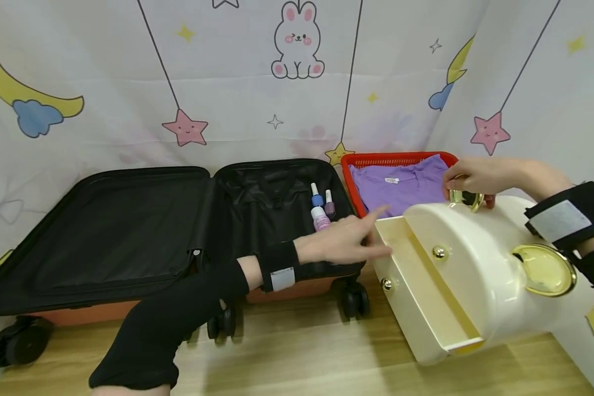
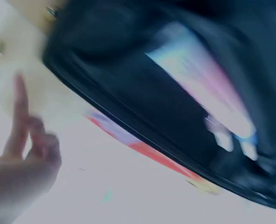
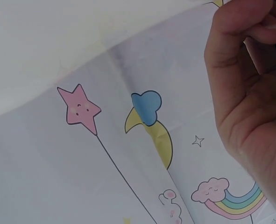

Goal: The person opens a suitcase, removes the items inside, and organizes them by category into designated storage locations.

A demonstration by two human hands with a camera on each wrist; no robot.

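My right hand (image 1: 490,175) grips the gold handle (image 1: 477,203) on top of a cream storage box (image 1: 457,231) with a rounded body. Its drawer (image 1: 411,300) is pulled out, and the part of the inside that shows holds nothing. Beside the drawer front is my left hand (image 1: 339,242), index finger and thumb extended, holding nothing; whether it touches the drawer is unclear. In the open suitcase (image 1: 94,231) lie a blue nail polish bottle (image 1: 317,199), a dark purple one (image 1: 329,208) and a pink bottle (image 1: 320,220), partly hidden by the left hand.
Behind the box stands a red basket (image 1: 396,159) with a folded purple garment (image 1: 406,187). The suitcase's wheels (image 1: 353,300) rest on the wooden surface (image 1: 287,352). A printed curtain (image 1: 237,99) hangs close behind everything.
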